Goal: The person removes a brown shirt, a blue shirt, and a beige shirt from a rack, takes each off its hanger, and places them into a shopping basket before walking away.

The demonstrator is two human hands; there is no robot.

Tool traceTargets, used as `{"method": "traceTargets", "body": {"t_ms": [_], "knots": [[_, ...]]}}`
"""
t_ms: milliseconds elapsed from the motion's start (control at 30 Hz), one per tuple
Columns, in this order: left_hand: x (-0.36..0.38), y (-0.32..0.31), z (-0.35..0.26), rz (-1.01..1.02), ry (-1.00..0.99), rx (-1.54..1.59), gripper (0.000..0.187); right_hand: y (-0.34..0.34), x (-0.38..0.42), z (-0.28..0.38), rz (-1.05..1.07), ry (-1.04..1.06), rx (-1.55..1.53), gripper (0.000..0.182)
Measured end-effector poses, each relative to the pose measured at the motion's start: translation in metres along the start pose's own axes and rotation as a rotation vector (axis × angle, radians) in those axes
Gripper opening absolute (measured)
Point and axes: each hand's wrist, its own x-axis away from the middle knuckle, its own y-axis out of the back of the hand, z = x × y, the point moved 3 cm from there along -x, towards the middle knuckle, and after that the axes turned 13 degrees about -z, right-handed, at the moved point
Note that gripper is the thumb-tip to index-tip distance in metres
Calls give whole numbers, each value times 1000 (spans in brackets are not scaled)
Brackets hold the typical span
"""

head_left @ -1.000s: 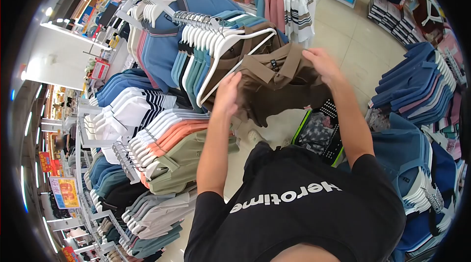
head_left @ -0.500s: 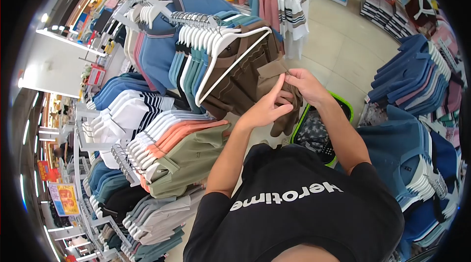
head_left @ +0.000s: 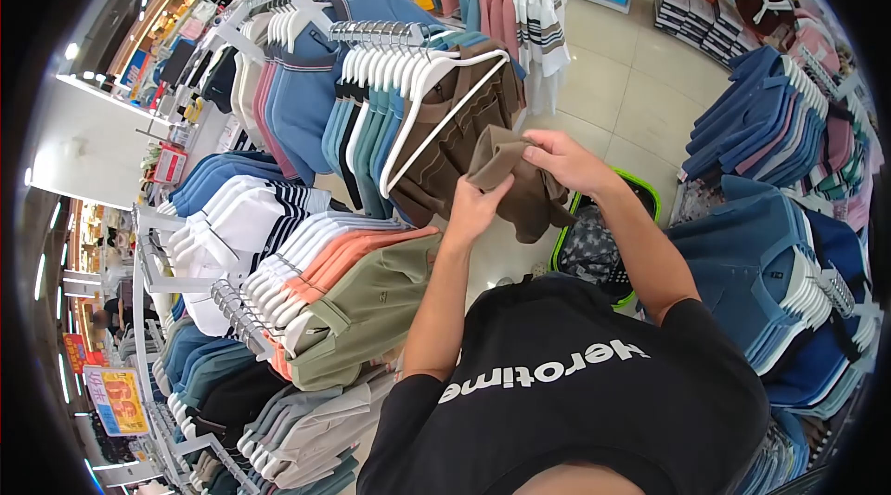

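between racks of hanging clothes, a person in a black t-shirt [head_left: 594, 411] with white lettering [head_left: 548, 367] holds a brown shirt [head_left: 536, 209] in front of the chest, both hands closed on it. the left hand [head_left: 475, 207] grips the folded cloth at its near left end, thumb pointing along the fold, while the right hand [head_left: 563, 163] pinches the upper right part between thumb and fingers. the folded part [head_left: 497, 156] stands up between the hands, and the rest of the shirt hangs below, clear of any hanger. just beyond it, a white hanger [head_left: 453, 119] crosses in front of more brown clothing [head_left: 444, 166] on a rack, with teal, blue, black and white garments packed behind. near the right forearm sits a black basket [head_left: 655, 203] with a bright green rim, star-patterned grey fabric [head_left: 589, 243] inside; the shirt and the arm cover part of it. off to the left hang a green polo [head_left: 380, 305], orange shirts [head_left: 336, 261] and striped white ones [head_left: 249, 203]. blue shirts [head_left: 742, 249] hang to the right, and pale floor tiles [head_left: 640, 77] show between the racks.
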Motion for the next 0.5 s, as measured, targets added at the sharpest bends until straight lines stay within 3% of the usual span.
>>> {"method": "traceTargets", "body": {"t_ms": [67,133,200,233,267,333,433,467,500], "knots": [[4,1,-16,-148,-118,90,22,-6,7,4,-42,9,66,25],[3,10,-25,-144,-207,37,23,-6,10,-6,-78,18,130,26],[6,20,-45,-120,-272,-39,23,7,10,-35,-28,69,486,25],[8,23,-55,-143,-310,-84,23,14,14,-40,-36,68,489,25],[9,26,-61,-165,-347,-127,23,22,19,-35,-194,105,557,25],[9,33,-62,-193,-362,-90,22,35,32,-24,-455,184,622,25],[9,39,-59,-204,-345,-74,24,57,38,-26,-408,47,548,24],[12,36,-62,-153,-249,27,26,55,41,-25,-424,46,550,24],[14,32,-61,-103,-150,126,29,52,42,-23,-597,129,646,25]]}}
